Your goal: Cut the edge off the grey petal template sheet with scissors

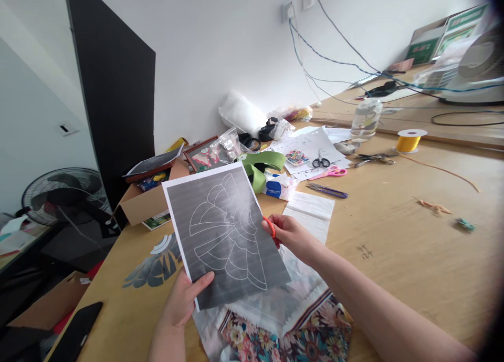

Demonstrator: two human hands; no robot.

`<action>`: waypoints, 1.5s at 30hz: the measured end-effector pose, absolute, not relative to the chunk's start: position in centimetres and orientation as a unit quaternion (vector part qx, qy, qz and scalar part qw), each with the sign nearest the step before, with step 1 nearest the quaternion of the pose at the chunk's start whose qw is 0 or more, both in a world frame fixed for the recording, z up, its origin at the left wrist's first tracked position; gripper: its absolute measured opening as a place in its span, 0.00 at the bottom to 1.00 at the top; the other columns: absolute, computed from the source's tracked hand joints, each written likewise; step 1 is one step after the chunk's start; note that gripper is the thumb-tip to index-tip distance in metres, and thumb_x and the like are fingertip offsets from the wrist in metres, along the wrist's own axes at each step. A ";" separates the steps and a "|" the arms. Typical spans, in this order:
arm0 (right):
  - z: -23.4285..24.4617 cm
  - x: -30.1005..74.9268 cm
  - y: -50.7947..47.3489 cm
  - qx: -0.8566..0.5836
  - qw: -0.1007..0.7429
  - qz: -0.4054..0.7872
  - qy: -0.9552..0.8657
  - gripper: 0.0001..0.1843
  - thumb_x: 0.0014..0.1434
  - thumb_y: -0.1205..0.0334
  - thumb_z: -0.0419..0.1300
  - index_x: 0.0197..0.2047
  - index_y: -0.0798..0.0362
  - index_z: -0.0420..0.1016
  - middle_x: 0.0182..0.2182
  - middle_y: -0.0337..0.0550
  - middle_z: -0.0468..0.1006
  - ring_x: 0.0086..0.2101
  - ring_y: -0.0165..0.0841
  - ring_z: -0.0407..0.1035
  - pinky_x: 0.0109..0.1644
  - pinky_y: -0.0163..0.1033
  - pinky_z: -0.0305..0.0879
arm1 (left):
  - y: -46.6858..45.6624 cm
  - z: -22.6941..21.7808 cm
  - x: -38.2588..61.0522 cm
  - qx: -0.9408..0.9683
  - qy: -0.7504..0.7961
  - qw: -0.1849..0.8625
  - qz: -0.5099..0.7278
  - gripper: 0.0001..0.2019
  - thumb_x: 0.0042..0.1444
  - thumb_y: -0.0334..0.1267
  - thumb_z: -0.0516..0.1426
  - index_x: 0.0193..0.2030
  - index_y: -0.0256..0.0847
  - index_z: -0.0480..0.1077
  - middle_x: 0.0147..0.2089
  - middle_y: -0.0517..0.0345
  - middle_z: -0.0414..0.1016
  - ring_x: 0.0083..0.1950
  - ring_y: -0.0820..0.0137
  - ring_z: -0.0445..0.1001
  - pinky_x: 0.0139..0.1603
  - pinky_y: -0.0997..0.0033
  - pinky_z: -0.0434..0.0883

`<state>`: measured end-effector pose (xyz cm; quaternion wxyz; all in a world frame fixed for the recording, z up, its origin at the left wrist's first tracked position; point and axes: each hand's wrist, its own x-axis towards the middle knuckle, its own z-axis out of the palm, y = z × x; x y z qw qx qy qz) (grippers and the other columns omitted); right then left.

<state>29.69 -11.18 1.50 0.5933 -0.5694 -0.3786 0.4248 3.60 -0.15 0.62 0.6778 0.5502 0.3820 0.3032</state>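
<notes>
My left hand point(183, 299) pinches the lower left corner of a grey printed sheet point(226, 233) with a white fan-shaped line drawing, holding it up over the wooden table point(413, 246). At the sheet's right edge, my right hand point(289, 235) is closed on orange-handled scissors point(270, 226); their blades are hidden behind the paper. Under the sheet lie clear plastic point(271, 304) and a floral patterned cloth point(291, 338).
A cardboard box point(147, 196) of items, a green strap point(260, 167), tissue pack point(279, 186), several scissors point(326, 167), a water bottle point(366, 117), yellow thread spool point(409, 140) and cables crowd the table's back. A fan point(63, 194) stands at left. A black phone point(76, 333) lies near the front left.
</notes>
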 end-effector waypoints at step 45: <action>1.4 29.8 -11.1 -0.553 0.609 0.433 -0.369 0.29 0.49 0.33 0.62 0.25 0.52 0.62 0.18 0.31 0.63 0.21 0.26 0.59 0.27 0.35 0.51 | 0.1 0.0 3.2 0.564 0.362 0.681 0.295 0.25 0.39 0.40 0.72 0.47 0.38 0.76 0.45 0.45 0.81 0.51 0.49 0.77 0.54 0.51 0.72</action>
